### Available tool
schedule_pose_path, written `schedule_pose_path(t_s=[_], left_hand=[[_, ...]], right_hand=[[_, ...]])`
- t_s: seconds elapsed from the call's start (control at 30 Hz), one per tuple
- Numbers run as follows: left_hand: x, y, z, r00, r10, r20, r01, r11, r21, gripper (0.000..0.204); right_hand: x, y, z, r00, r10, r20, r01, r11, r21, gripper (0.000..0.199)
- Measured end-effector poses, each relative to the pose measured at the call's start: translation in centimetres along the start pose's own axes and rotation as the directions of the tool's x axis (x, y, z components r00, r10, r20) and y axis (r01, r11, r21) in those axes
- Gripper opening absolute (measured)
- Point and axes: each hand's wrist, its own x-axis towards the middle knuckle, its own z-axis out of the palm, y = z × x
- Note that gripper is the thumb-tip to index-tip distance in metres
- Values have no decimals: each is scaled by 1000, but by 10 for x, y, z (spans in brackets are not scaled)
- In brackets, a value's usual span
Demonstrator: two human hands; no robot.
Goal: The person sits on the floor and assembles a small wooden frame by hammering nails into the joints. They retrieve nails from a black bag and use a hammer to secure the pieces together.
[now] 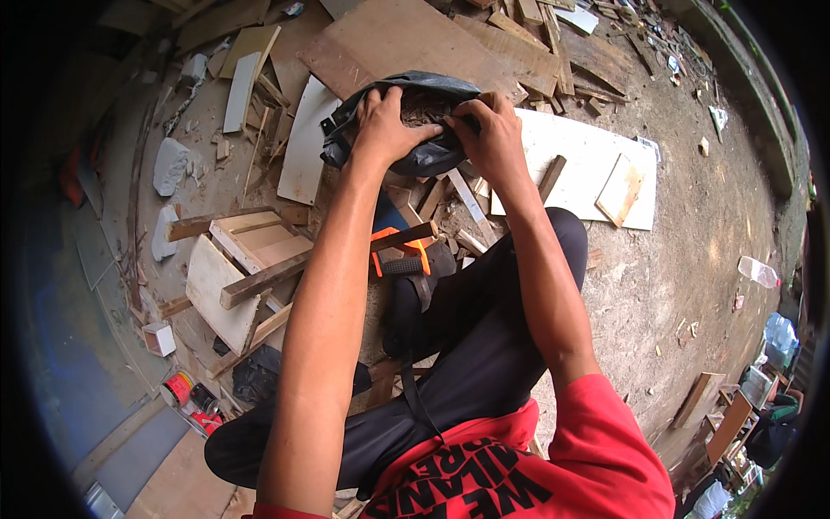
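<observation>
A black plastic bag (439, 160) is held up in front of my knees, its mouth facing me. Dark brown, thin, tangled bits (422, 108) show inside; I cannot tell what they are. My left hand (386, 130) grips the bag's left side, fingers over the rim and thumb stretched across the mouth. On the right side, my right hand (491, 130) is closed on the rim, thumb and forefinger bent together at the opening. Below the bag, near my leg, lies a saw with an orange and black handle (402, 262).
A broken wooden frame (233, 277) and a long wood strip (328, 264) lie left of my legs. A white board (588, 164) lies at right, a brown plywood sheet (389, 43) beyond the bag. Far right is a plastic bottle (759, 272); lower left, a red can (177, 389).
</observation>
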Motion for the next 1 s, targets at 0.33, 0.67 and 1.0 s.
schedule_pose_path(t_s=[0.33, 0.67, 1.0], left_hand=[[1, -1, 3, 1000, -3, -26, 4, 999, 37, 104], [3, -2, 7, 996, 55, -68, -57, 998, -29, 98], [5, -4, 11, 995, 47, -83, -47, 999, -1, 101]], right_hand=[[6, -5, -30, 831, 469, 298, -540, 557, 631, 38], [8, -6, -51, 666, 449, 596, -613, -125, 780, 40], [5, 4, -54, 733, 281, 619, -499, -397, 770, 44]])
